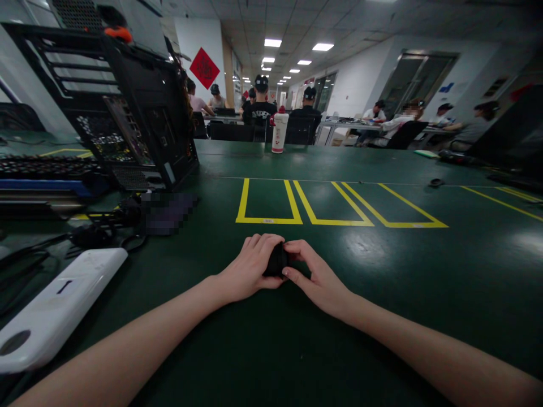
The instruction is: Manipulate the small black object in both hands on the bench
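Seated or standing at the green bench (403, 282), cannot tell which; forearms stretched out ahead of me, both hands meeting near the middle. Between them: a small black object (276, 260), rounded on the side I can see, most of it covered by my grip (too dark to read any detail on it). It sits on the near side of the yellow tape outlines (339, 223), outside all three. Whether its underside touches the bench, I cannot tell.

My left hand (244, 268) is cupped over the object from the left, back of the hand up, thumb along the near edge, fingers closed round the far side. My right hand (320, 277) meets it from the right, thumb and forefinger curved to its right end, set narrow about it.

To my left lies a long white casing (63, 305) with a round hole at its near end, slanting away from me. Beyond it, tangled black cables (97, 233) and a dark item blurred out (169, 215). Farther left, an open black computer case (144, 102) stands upright on the bench. Past the outlines, a white bottle with a red lid (279, 133). Several people (259, 110) sit at tables beyond.
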{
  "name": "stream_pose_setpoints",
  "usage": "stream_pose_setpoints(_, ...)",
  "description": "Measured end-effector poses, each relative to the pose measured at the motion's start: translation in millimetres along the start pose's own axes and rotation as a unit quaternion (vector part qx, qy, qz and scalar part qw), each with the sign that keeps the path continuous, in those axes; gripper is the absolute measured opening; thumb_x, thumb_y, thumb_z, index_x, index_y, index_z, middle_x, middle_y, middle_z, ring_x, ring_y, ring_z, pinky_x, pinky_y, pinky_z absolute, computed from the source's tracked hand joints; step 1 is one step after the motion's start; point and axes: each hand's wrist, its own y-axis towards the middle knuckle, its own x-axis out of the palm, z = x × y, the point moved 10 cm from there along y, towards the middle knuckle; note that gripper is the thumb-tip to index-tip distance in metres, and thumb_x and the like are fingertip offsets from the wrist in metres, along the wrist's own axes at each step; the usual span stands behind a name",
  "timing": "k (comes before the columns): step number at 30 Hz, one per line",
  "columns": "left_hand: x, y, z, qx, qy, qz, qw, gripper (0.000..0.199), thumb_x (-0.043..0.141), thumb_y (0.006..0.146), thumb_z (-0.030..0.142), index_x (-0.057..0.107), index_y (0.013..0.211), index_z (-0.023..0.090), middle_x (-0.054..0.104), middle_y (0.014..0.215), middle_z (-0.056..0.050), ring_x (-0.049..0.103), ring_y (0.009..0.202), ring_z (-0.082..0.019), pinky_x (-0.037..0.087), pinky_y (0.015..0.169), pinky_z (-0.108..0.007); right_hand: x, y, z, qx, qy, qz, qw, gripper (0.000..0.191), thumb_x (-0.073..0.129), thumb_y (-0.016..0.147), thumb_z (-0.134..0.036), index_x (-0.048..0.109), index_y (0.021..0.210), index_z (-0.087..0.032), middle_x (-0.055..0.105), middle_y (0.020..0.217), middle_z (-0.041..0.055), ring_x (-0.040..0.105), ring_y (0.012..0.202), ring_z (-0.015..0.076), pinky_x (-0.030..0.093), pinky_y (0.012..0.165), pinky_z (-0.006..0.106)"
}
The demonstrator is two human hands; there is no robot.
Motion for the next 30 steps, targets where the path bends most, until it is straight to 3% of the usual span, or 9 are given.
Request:
stream_pose_setpoints(8, -0.3, -1, 1, 0.004, 0.004, 0.003, 1.0, 0.055, 0.06, 0.074, 0.028, 0.029, 0.119, 0.021, 0.044, 0.115, -0.009, 0.044, 0.098, -0.024, 0.036, 0.083, -0.038, 1, 1, 4, 0.029, 0.038, 0.013, 0.999, 0.015, 0.044, 0.085, -0.025, 0.045, 0.1, -0.023, 0.054, 0.095, 0.0038, 0.054, 0.089, 0.017, 0.047, 0.08, 0.038)
stream_pose_setpoints(14, 0.5, -1, 0, 0.004, 0.017, 0.0, 1.0, 0.056, 0.061, 0.073, 0.03, 0.03, 0.119, 0.018, 0.044, 0.115, -0.01, 0.044, 0.097, -0.024, 0.036, 0.082, -0.039, 5, 2, 19, 0.1, 0.118, 0.004, 0.988, 0.024, 0.05, 0.081, -0.026, 0.045, 0.104, -0.021, 0.055, 0.1, 0.004, 0.055, 0.094, 0.017, 0.046, 0.086, 0.039)
stream_pose_setpoints(21, 0.8, -2, 0, 0.006, 0.02, -0.001, 1.0, 0.056, 0.06, 0.073, 0.029, 0.029, 0.119, 0.019, 0.043, 0.116, -0.01, 0.044, 0.097, -0.024, 0.036, 0.082, -0.039, 4, -2, 12, 0.068, 0.118, 0.005, 0.991, 0.023, 0.053, 0.079, -0.024, 0.047, 0.102, -0.023, 0.055, 0.101, 0.003, 0.055, 0.096, 0.0168, 0.047, 0.085, 0.037)
stream_pose_setpoints(26, 0.3, -2, 0, 0.007, 0.012, -0.003, 1.0, 0.057, 0.061, 0.073, 0.031, 0.029, 0.119, 0.019, 0.043, 0.118, -0.01, 0.043, 0.1, -0.024, 0.035, 0.084, -0.039, 3, 0, 15, 0.072, 0.141, 0.01, 0.987, 0.015, 0.046, 0.084, -0.029, 0.048, 0.097, -0.022, 0.056, 0.092, 0.002, 0.057, 0.087, 0.0151, 0.049, 0.076, 0.033)
stream_pose_setpoints(30, -1.2, -2, 1, 0.007, 0.007, 0.001, 1.0, 0.057, 0.061, 0.074, 0.03, 0.028, 0.119, 0.02, 0.043, 0.118, -0.009, 0.043, 0.101, -0.024, 0.035, 0.084, -0.039, 5, 2, 21, 0.097, 0.169, 0.002, 0.981, 0.018, 0.049, 0.082, -0.028, 0.046, 0.099, -0.022, 0.055, 0.099, 0.0028, 0.055, 0.095, 0.0158, 0.047, 0.083, 0.035)
